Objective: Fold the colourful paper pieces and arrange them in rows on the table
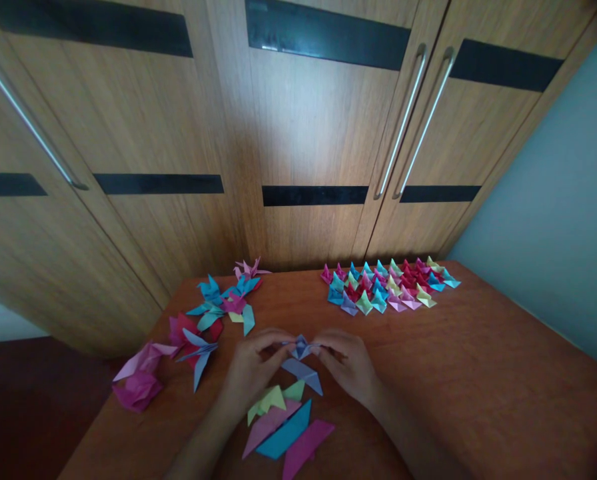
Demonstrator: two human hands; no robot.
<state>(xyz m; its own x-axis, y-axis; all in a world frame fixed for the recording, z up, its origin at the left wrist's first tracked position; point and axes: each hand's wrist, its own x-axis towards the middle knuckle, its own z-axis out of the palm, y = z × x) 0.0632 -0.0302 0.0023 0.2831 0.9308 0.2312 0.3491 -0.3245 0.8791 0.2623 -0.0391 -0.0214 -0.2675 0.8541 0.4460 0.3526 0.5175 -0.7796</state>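
My left hand (pixel 251 370) and my right hand (pixel 348 363) meet near the front middle of a wooden table (pixel 478 373). Both pinch a small lavender-blue folded paper piece (pixel 301 347) between their fingertips, one hand on each side. Just below it lies a second bluish folded paper (pixel 303 373). Closer to me rests a small pile of flat folded papers (pixel 283 427) in green, pink, blue and magenta.
Several finished paper cranes (pixel 213 313) in blue, pink and red are scattered at the left, some reaching the table's left edge. Several small folded pieces (pixel 388 283) stand in rows at the back right. Wooden wardrobe doors (pixel 303 133) with metal handles rise behind the table.
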